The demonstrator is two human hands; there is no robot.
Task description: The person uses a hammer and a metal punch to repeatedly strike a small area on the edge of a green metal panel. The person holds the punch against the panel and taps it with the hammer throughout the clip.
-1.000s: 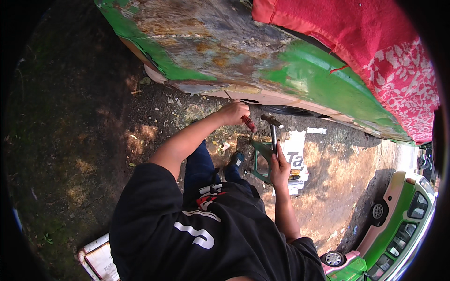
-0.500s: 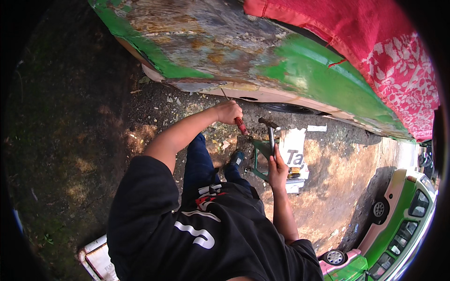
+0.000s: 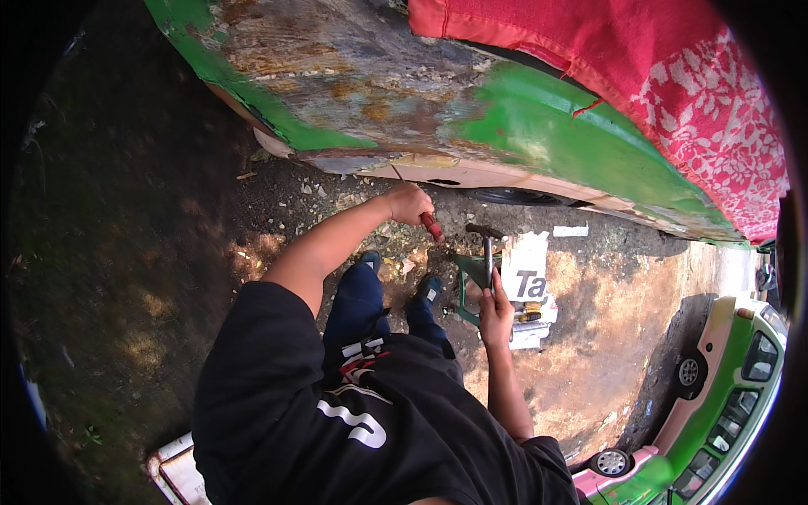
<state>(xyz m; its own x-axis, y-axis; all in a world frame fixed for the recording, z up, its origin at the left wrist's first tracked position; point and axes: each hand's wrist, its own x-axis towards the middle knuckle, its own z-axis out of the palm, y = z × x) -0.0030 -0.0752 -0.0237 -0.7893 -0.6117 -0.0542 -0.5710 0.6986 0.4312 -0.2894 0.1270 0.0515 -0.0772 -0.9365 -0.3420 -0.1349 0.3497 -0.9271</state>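
My left hand [image 3: 407, 203] is closed round a screwdriver [image 3: 432, 225] with a red handle. Its thin shaft sticks out past my fingers and slants up to the lower edge of a green vehicle body [image 3: 513, 109]; I cannot tell whether the tip touches the panel. A hammer [image 3: 487, 247] stands upright in my right hand [image 3: 497, 313], which grips the handle below the metal head. The hammer head is apart from the screwdriver, to its right. Bare, rust-stained and rough patches cover much of the panel.
A red patterned cloth [image 3: 581, 42] drapes over the vehicle. Beside my right hand, a green metal frame [image 3: 465, 290] stands near white printed sheets [image 3: 526, 261]. A green and pink van [image 3: 715, 421] is parked at lower right. A white panel [image 3: 177, 471] lies at lower left.
The view has shifted slightly, and my left shoe now shows beneath my arm. My right hand and the hammer sit a little lower. Both grips look the same.
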